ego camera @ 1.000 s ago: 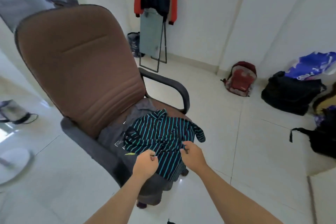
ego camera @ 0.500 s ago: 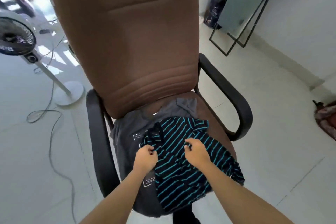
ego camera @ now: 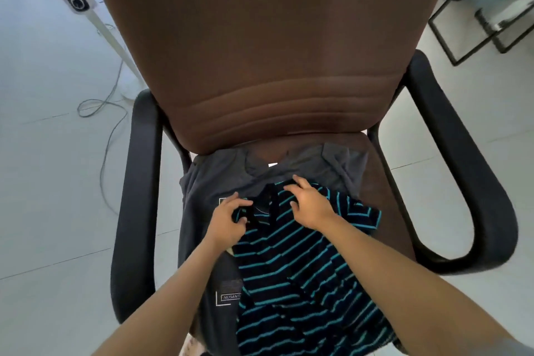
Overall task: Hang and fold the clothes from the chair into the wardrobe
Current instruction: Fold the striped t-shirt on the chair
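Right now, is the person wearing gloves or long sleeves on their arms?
No. Both arms are bare all the way to the bottom of the picture. The left hand and the right hand have no gloves, and I see no rings, watch or bracelet on either. Only at the bottom right corner does a bit of grey cloth show, perhaps a short sleeve.

We see a brown office chair (ego camera: 274, 52) filling the centre of the frame; a grey T-shirt (ego camera: 208, 182) lies directly on its seat, beneath a striped polo shirt (ego camera: 294, 274).
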`<state>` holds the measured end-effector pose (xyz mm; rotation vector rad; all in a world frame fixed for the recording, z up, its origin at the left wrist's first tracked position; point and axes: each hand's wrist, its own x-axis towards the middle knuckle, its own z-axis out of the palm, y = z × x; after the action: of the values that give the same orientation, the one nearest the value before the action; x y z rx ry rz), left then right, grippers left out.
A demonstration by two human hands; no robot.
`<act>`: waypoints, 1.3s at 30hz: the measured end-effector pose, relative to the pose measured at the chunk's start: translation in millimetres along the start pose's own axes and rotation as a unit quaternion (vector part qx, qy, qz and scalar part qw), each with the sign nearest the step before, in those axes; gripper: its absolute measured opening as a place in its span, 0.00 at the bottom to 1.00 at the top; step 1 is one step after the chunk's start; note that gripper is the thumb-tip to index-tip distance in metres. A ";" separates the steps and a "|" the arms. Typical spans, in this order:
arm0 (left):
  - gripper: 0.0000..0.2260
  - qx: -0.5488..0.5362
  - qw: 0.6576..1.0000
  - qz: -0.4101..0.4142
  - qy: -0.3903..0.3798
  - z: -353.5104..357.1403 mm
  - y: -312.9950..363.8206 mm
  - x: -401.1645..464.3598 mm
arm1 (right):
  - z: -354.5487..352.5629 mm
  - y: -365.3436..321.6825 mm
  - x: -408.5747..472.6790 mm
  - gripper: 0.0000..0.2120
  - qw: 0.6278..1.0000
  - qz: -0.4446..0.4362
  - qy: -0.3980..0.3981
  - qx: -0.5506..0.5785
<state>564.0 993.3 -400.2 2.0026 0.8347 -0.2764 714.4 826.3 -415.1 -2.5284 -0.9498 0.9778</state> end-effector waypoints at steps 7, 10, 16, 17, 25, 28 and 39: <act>0.15 0.014 0.999 0.017 -0.029 -2.4 -5.5 7.0 | 8.5 10.1 15.6 0.21 0.994 -0.034 -0.056 -0.086; 0.14 0.038 0.998 0.043 -0.038 -2.7 -2.5 7.6 | 5.5 8.4 16.4 0.19 0.991 -0.036 -0.049 -0.122; 0.13 0.096 0.986 0.047 -0.126 -5.6 8.0 33.0 | -1.4 4.2 31.6 0.15 0.993 -0.032 -0.057 -0.100; 0.13 0.112 0.984 0.049 -0.131 -7.3 9.9 33.1 | -2.2 4.2 31.2 0.14 0.994 -0.034 -0.053 -0.087; 0.11 0.121 0.986 0.053 -0.105 -36.5 23.6 -4.2 | -32.4 -0.9 -14.7 0.06 0.998 -0.035 -0.037 -0.032; 0.11 0.111 0.987 0.067 -0.095 -51.4 39.4 -28.9 | -56.5 -9.8 -45.3 0.07 0.999 -0.039 0.001 0.017; 0.07 0.111 0.961 0.213 -0.138 -112.2 98.8 -149.0 | -120.5 -54.6 -221.6 0.05 0.992 -0.005 0.126 0.027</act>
<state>503.3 984.5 -198.3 2.2282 0.1913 -0.3999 646.0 719.0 -190.6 -2.5225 -0.8495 0.6504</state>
